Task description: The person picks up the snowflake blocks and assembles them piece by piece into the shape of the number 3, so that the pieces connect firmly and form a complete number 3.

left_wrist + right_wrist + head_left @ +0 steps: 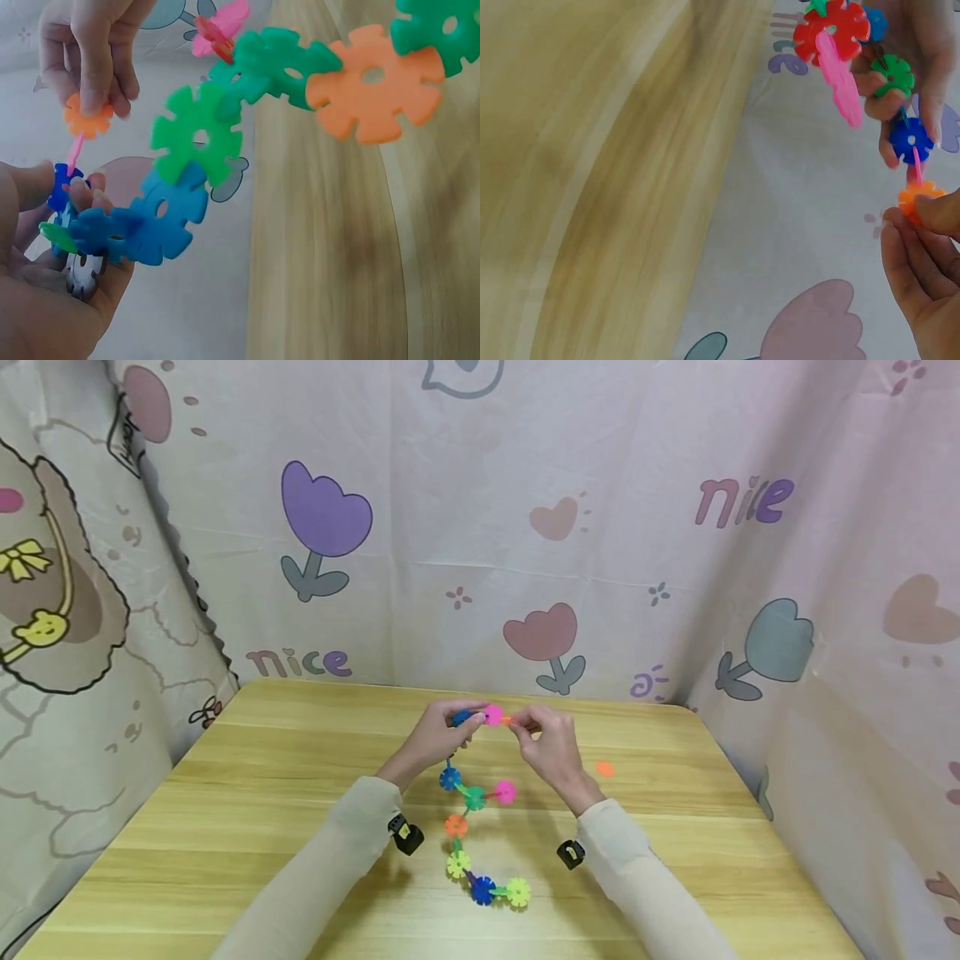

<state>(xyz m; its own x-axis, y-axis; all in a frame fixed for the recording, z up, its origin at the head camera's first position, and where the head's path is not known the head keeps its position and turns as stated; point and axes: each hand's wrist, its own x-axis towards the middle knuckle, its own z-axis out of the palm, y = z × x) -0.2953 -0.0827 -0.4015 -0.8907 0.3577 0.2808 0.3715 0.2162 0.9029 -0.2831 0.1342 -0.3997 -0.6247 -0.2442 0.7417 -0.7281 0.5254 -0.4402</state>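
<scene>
My left hand (437, 735) grips the upper part of a chain of notched plastic snowflake discs, near a dark blue disc (901, 142). A pink disc (493, 715) sticks out from that blue one. Between thumb and fingers my right hand (553, 748) pinches an orange snowflake disc (88, 126), which meets the pink disc's edge; how deep the slots engage cannot be told. Below the left hand the chain runs through a blue disc (450, 778), a green disc (475, 798) with a pink side branch (506, 792), and down to a yellow-green end disc (518, 892).
A loose orange piece (605, 768) lies on the wooden table (300, 827), right of the right hand. Behind the table hangs a printed curtain (450, 527). Small black devices (572, 854) are strapped at both wrists.
</scene>
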